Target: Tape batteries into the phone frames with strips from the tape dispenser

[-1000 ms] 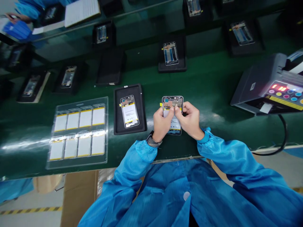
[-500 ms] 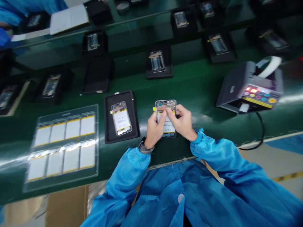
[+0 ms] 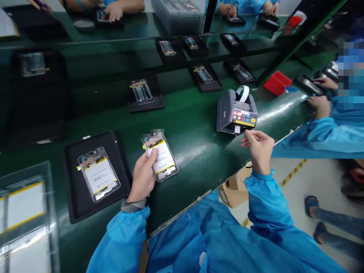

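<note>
My left hand (image 3: pixel 143 174) grips an opened phone (image 3: pixel 163 159) by its left edge, with the thumb on the white battery (image 3: pixel 162 154). The phone is tilted above the green bench, its inner parts facing up. My right hand (image 3: pixel 259 149) is raised just in front of the grey tape dispenser (image 3: pixel 236 112), fingers bent and the thumb and index tips slightly apart. Nothing shows between them. A short white strip (image 3: pixel 237 129) sticks out of the dispenser's front, close to those fingertips but apart from them. Another opened phone (image 3: pixel 99 174) with a battery lies in a black tray (image 3: pixel 72 189) to the left.
A clear tray (image 3: pixel 53 227) of batteries is at the lower left. Farther back, several black trays carry opened phones, such as this phone (image 3: pixel 142 91). A red bin (image 3: pixel 277 82) stands beyond the dispenser. A co-worker's hands (image 3: pixel 320 106) are at the right.
My right hand has left the phone and moved right to the dispenser. My left hand still holds the phone, now tilted. The view has swung right.
</note>
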Demonstrator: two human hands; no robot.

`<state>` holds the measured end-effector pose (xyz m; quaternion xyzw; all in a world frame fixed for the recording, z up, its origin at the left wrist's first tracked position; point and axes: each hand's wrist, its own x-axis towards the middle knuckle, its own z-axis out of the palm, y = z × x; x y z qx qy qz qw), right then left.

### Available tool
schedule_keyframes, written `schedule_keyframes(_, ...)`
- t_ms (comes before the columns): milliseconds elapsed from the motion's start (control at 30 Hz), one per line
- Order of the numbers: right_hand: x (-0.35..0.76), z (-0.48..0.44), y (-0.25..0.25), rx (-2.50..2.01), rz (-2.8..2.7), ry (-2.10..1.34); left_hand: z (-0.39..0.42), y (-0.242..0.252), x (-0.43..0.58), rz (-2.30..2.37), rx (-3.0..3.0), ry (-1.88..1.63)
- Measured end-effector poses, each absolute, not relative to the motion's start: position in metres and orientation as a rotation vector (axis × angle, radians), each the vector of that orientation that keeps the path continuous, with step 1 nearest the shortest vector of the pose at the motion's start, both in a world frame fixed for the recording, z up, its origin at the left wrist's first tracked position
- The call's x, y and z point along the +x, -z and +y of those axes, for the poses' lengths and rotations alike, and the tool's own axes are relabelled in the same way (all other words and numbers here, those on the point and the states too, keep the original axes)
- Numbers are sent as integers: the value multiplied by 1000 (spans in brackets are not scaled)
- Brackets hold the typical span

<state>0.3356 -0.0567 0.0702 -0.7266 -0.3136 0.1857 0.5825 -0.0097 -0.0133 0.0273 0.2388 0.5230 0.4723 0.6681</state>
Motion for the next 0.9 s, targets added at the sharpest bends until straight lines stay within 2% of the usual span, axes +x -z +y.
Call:
schedule_keyframes(233, 341, -37, -61, -1697, -632, -673, -15, -32, -13, 1102, 546, -971)
schedule_keyframes(700, 325, -53, -63, -1676, -685, -568, -14, -14, -9, 999, 679, -1108)
schedule_keyframes(900, 222, -74, -52, -1590, -951, -1019, -16, -9, -3, 988, 794, -1170)
